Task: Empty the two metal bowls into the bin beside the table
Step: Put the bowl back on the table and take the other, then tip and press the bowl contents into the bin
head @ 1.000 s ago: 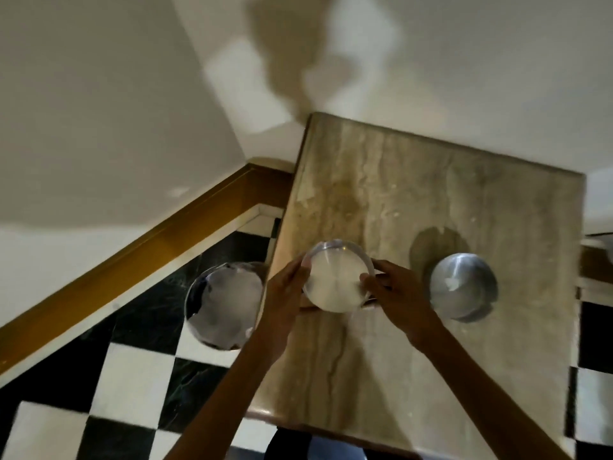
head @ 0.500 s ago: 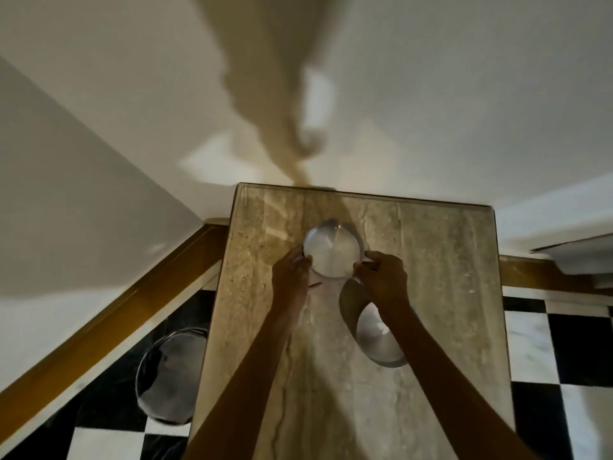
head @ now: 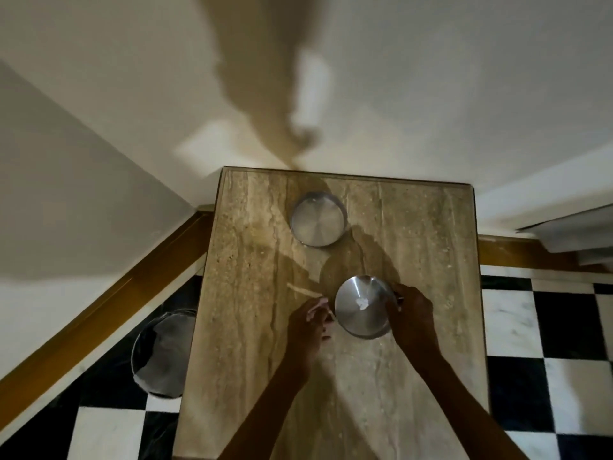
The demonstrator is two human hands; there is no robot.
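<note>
On the counter [head: 252, 327], my right hand [head: 409, 318] grips the near bowl's [head: 363, 305] rim; my left hand [head: 308, 323] hovers loose. I should cup both sides, lift level, then tip over the bin [head: 162, 353].

Beige stone, silver metal, black-and-white floor

The table [head: 252, 293] is showing a beige-brown marble top streaked with darker lengthwise veins. Both bowls are gleaming silver: the far bowl [head: 317, 224] is looking plain grey inside, while the near bowl [head: 363, 307] is carrying a small white speck at its middle. The bin [head: 162, 353] is showing a silver rim around a dark lining. The floor [head: 547, 327] is chequered in black and white squares, the skirting [head: 99, 313] is glowing golden brown, and the walls [head: 431, 78] are reading cream.
</note>
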